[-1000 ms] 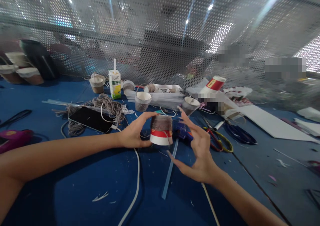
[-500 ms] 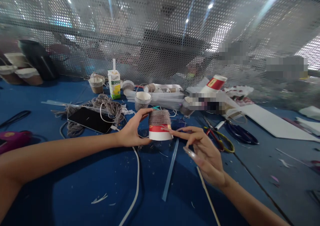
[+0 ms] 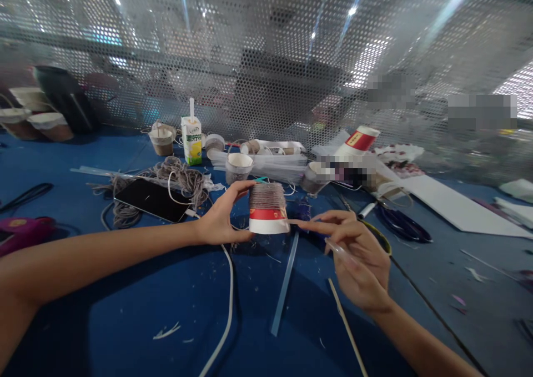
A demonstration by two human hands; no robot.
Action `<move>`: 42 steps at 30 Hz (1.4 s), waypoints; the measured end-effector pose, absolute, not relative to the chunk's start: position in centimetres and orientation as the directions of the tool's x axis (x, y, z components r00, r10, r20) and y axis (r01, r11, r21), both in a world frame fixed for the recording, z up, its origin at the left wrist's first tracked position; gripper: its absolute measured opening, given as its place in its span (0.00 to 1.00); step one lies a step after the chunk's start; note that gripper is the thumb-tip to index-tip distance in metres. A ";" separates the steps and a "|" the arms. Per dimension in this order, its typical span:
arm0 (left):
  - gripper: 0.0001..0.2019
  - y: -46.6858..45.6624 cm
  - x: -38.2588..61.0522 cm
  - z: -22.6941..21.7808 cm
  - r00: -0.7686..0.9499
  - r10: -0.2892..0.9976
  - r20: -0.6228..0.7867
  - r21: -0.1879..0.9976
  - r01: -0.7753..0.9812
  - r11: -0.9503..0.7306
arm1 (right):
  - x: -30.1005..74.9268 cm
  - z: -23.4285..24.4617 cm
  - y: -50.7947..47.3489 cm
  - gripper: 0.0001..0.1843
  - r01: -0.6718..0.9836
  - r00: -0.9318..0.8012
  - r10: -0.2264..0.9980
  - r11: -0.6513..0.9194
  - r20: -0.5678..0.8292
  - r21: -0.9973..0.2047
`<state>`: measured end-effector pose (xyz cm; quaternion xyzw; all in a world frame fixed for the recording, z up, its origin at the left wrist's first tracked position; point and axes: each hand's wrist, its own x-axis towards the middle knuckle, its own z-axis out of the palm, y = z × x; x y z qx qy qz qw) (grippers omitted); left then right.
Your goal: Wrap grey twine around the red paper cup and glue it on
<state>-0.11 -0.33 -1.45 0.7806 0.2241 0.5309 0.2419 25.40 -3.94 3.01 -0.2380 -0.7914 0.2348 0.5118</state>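
My left hand (image 3: 220, 219) grips an upside-down paper cup (image 3: 267, 210) by its left side, thumb below and fingers on top. The cup is white with a red band, and its upper half is wound with grey-brown twine. My right hand (image 3: 358, 260) is just right of the cup, its forefinger stretched out with the tip on the cup's lower right edge. The other fingers are curled, and a thin pale strand seems to run between them.
The blue table (image 3: 125, 310) holds a black phone (image 3: 152, 198), a tangle of twine (image 3: 179, 174), a milk carton (image 3: 191, 139), several paper cups (image 3: 238, 167), scissors (image 3: 400, 224), a glue stick (image 3: 285, 282), a white cable (image 3: 227, 310) and a white board (image 3: 453, 207). A perforated metal screen (image 3: 266, 60) closes the far side.
My right hand was spread open beside the cup; it has closed, dropped slightly and brought its forefinger onto the cup's lower edge. The left hand has kept hold of the cup.
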 end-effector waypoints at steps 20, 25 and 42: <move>0.40 -0.3 -0.3 -1.1 0.417 0.547 0.726 0.522 0.184 -0.833 | 25.3 3.2 -4.0 0.03 0.395 -0.611 0.596 0.800 0.521 -0.453; 0.39 -0.4 -0.4 -0.8 0.432 0.530 0.729 0.493 0.205 -0.845 | 25.1 3.6 -3.9 0.04 0.386 -0.656 0.529 0.848 0.538 -0.364; 0.47 -0.1 0.0 -1.5 0.515 0.435 0.738 0.461 0.086 -0.883 | 23.9 3.2 -3.2 0.42 0.285 -0.518 0.521 0.853 0.679 -0.437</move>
